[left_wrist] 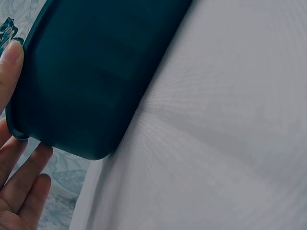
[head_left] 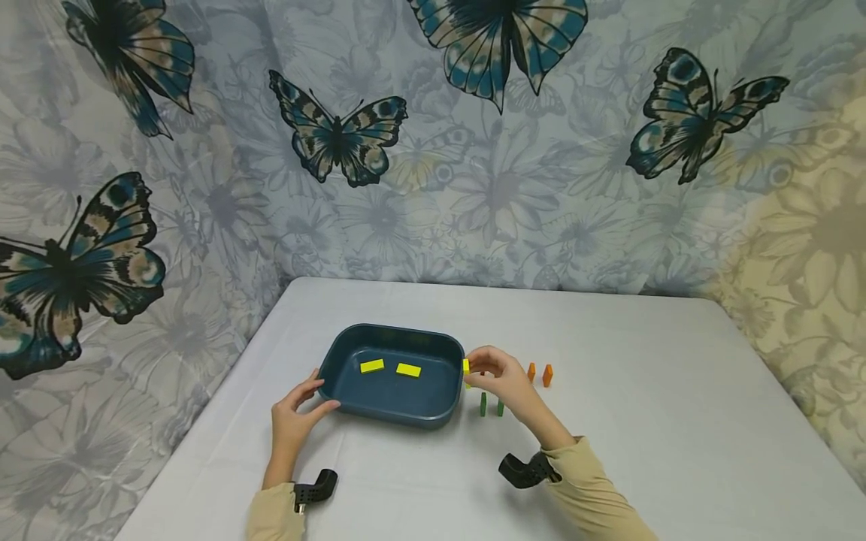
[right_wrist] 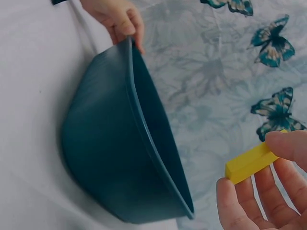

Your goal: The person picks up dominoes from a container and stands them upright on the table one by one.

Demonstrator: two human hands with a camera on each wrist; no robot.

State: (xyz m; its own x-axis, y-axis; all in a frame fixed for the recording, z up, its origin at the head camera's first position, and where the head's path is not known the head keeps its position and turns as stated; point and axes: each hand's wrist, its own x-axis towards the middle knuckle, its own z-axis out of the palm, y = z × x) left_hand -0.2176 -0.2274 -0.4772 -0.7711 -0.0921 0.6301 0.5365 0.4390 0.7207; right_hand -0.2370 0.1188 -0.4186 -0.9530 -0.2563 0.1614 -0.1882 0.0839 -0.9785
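Observation:
A dark teal rectangular basin (head_left: 389, 416) stands on the table, with two yellow blocks (head_left: 372, 366) lying flat inside. My left hand (head_left: 292, 421) grips its left end, the thumb over the rim and the fingers against the outside, as the left wrist view shows. Close to the basin's right rim, my right hand (head_left: 504, 382) pinches a small yellow block (right_wrist: 250, 163) between thumb and fingertips. In the right wrist view this block is held up beside the basin, apart from it. The right hand partly hides small pieces behind it.
Two green blocks (head_left: 483, 405) stand upright right of the basin, below the right hand. Two orange blocks (head_left: 547, 375) stand farther right. A white cloth covers the table (head_left: 643, 406); butterfly-patterned fabric (head_left: 501, 188) hangs behind and at both sides.

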